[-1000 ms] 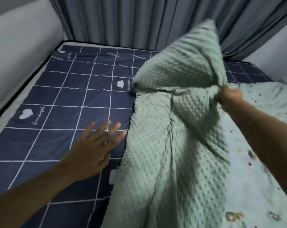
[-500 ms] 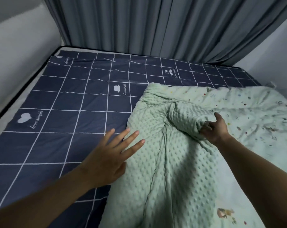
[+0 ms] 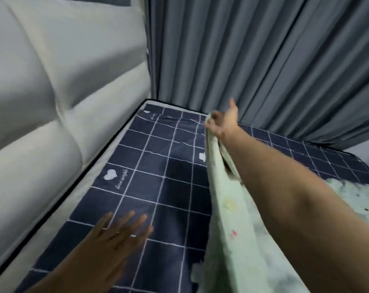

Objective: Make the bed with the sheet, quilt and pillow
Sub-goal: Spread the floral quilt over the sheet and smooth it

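A: Presently, a corner of the pale green printed quilt [image 3: 228, 216] is pinched in the right hand [image 3: 222, 121], which is stretched far out toward the pleated grey curtain [image 3: 263, 60]. What is being done with the other hand?

B: The left hand [image 3: 118, 235] is held spread, fingers apart, flat over the navy sheet with its white grid lines [image 3: 158, 187]. Whether the sheet is actually pressed cannot be told. Nothing is gripped by it.

A: And where is the quilt lying?

B: Its edge is drawn up in a taut ridge under the right forearm; the rest is heaped to the right of that arm, on the near side of the bed. To the left of the right hand the sheet is left bare, up to the padded cream headboard [image 3: 52, 102].

A: What might be spoiled from here?

B: Only one corner seems to be held, so the quilt may be landed skewed or folded upon itself if it is flung. The pinch looks small; the corner could be lost mid-throw. The sheet might also be dragged into wrinkles beneath it.

A: And the pillow?

B: None is seen.
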